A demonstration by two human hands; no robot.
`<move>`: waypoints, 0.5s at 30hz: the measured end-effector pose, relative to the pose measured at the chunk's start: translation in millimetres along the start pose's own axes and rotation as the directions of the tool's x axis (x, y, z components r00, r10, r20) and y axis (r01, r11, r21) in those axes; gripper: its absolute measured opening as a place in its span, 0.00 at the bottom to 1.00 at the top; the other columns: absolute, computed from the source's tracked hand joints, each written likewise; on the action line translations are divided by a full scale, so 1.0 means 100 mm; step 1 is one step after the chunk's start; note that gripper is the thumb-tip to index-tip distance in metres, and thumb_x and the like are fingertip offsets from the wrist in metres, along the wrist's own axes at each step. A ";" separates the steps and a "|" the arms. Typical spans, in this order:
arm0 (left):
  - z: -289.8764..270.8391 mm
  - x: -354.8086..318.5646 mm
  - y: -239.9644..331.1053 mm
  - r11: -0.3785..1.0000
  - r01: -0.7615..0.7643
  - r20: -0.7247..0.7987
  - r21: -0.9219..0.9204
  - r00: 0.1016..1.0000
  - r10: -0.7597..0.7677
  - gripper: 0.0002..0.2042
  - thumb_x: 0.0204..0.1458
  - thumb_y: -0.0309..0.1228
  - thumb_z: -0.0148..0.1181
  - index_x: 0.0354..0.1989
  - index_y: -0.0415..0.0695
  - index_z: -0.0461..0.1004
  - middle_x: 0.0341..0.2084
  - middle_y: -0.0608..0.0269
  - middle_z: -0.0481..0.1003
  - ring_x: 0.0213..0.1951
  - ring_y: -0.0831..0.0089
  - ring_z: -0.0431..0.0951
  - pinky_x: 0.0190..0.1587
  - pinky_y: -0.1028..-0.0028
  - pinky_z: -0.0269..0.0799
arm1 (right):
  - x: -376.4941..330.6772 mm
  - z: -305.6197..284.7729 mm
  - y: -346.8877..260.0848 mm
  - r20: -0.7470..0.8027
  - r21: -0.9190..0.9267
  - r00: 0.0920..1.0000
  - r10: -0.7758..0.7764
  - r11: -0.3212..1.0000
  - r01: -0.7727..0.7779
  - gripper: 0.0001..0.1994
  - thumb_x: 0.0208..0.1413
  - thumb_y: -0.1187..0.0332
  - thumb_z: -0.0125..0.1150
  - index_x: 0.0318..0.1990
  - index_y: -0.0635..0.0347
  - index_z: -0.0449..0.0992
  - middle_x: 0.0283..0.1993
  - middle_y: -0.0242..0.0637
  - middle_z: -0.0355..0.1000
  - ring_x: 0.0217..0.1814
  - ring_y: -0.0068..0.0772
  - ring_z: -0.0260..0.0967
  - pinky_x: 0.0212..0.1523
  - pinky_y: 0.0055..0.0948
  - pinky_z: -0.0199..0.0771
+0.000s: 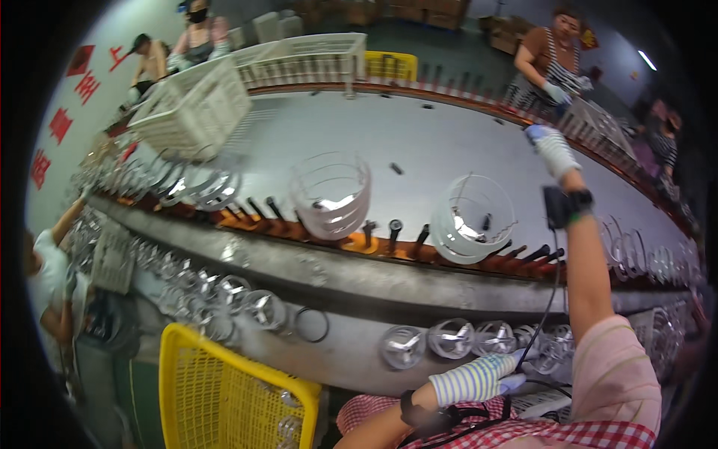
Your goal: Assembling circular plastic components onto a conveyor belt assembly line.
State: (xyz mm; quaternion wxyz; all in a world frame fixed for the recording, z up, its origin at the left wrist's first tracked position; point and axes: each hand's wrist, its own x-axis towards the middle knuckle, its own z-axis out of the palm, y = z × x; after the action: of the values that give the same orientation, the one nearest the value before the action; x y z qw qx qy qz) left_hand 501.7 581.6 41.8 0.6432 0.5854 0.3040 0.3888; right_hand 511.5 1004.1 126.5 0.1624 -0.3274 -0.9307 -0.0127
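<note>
Left hand point(471, 382), at 5 o'clock from the middle of the view: gloved in striped knit, your fingers fairly straight and close together, just beside a row of clear round pieces point(450, 338). Whether the fingertips grip one cannot be told; a dark cable point(552, 299) passes there. Right hand point(553, 150), at 2 o'clock, stretched over the far side of the pale table point(269, 127): fingers appear bunched, but blur leaves any hold undetermined.

The clear pieces sit along the near grey ledge point(351, 343); the closest lie at 11 and 1 o'clock from your left hand.

Handling, as judged: light, stiff and slick against knit; probably fragile at the rim if glass, which the view does not settle. You would do best to take each by opposite sides of its outer rim, without knocking its neighbour.

Materials: the pieces are transparent and rounded, with silvery glints inside. Two translucent banded stacks, a left stack point(336, 224) and a right stack point(458, 249), stand on the smooth table. Dark pegs point(395, 233) line its near edge. At 7 o'clock, a yellow lattice basket point(168, 374); at 10, a white slatted crate point(187, 112).
</note>
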 end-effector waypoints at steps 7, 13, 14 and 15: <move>-0.07 -1.45 0.10 0.998 -0.055 -0.777 -0.020 0.629 0.019 0.26 0.53 0.29 0.51 0.61 0.41 0.51 0.53 0.48 0.63 0.50 0.64 0.68 0.52 0.72 0.63 | -1.88 -0.76 -2.80 0.138 0.705 0.828 -0.543 0.641 0.303 0.15 0.58 0.60 0.43 0.38 0.60 0.74 0.38 0.38 0.71 0.39 0.36 0.70 0.43 0.28 0.66; -0.21 -2.48 0.36 0.841 0.145 -0.701 0.521 0.634 0.326 0.16 0.47 0.22 0.52 0.46 0.41 0.70 0.36 0.53 0.73 0.40 0.59 0.74 0.43 0.71 0.68 | -2.68 -0.10 -3.77 0.651 0.643 0.412 -0.638 0.176 -0.745 0.18 0.59 0.59 0.46 0.40 0.68 0.74 0.39 0.41 0.72 0.46 0.33 0.68 0.50 0.30 0.65; -0.21 -2.65 0.34 0.839 0.144 -0.702 0.525 0.630 0.332 0.16 0.47 0.22 0.52 0.46 0.41 0.70 0.36 0.53 0.73 0.40 0.59 0.74 0.43 0.71 0.68 | -2.72 -0.06 -3.93 0.649 0.647 0.411 -0.640 0.180 -0.741 0.18 0.59 0.59 0.46 0.40 0.68 0.74 0.39 0.41 0.72 0.46 0.33 0.68 0.50 0.30 0.65; -0.22 -2.81 0.26 0.795 0.162 -0.691 0.584 0.613 0.383 0.16 0.47 0.23 0.52 0.47 0.42 0.70 0.36 0.53 0.73 0.39 0.58 0.74 0.43 0.70 0.68 | -2.77 0.04 -4.07 0.607 0.575 0.437 -0.664 -0.013 -0.818 0.20 0.59 0.58 0.45 0.43 0.69 0.72 0.41 0.42 0.71 0.44 0.33 0.69 0.49 0.30 0.66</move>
State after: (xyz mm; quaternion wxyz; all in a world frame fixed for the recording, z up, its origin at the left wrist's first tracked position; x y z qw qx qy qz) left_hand 335.3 352.6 46.4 0.2003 0.5451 0.6191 0.5286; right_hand 463.6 517.5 70.0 -0.1793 -0.1219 -0.5024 0.8370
